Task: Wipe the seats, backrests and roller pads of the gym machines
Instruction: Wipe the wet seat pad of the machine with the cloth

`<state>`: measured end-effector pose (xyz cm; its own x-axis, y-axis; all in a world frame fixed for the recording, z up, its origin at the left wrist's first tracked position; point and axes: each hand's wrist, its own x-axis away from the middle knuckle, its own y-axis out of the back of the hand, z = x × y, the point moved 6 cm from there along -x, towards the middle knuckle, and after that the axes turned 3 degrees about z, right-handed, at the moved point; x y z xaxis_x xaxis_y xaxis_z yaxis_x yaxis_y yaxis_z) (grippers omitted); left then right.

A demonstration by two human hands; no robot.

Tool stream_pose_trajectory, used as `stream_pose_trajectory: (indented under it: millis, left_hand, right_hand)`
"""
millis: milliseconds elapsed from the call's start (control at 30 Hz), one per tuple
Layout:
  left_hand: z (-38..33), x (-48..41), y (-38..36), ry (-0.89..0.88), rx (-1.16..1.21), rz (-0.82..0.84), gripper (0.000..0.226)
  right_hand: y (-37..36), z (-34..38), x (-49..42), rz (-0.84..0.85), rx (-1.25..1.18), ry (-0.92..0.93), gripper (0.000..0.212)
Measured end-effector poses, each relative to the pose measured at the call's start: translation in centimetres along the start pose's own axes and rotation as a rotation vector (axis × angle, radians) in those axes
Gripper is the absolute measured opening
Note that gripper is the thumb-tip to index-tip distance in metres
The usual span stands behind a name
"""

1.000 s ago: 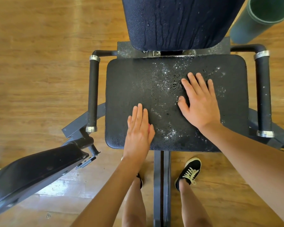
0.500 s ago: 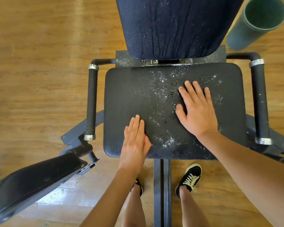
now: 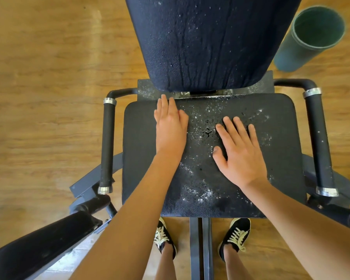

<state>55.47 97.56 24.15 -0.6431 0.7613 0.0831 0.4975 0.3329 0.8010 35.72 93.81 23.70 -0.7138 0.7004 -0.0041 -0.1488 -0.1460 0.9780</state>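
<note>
From your head camera, your left hand (image 3: 171, 126) lies flat, fingers straight, on the wet black seat (image 3: 141, 158), fingertips at its rear edge below the backrest (image 3: 206, 43). Your right hand (image 3: 239, 153) rests spread, palm down, mid-seat among the droplets.

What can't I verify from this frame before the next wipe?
- Head view: any cloth under left hand or right hand; flat palms cover the seat there.
- Head view: backrest top, cut off by the upper edge.
- Head view: lower-left pad, cut off by the frame corner.
</note>
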Motion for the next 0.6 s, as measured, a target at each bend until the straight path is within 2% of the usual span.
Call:
stream_pose_trajectory:
  millis: [167,267,400,600]
  left_hand:
    - [-0.8,-1.1,-0.5,0.141,0.085,-0.134,0.044]
    - [-0.8,-1.6,-1.0,0.173,0.064,-0.162,0.037]
    - [-0.8,-1.7,-1.0,0.056,-0.054,-0.184,0.050]
    - [-0.8,-0.4,-0.4,-0.126,-0.158,-0.109,0.050]
  right_hand:
    - [0.0,-0.1,0.1,-0.019,-0.008,0.007,0.056]
    - [0.1,0.0,0.0,-0.022,-0.014,0.007,0.055]
    - [0.1,0.1,0.0,-0.019,-0.012,0.008,0.055]
    - [0.2,0.1,0.0,-0.015,-0.010,0.008,0.055]
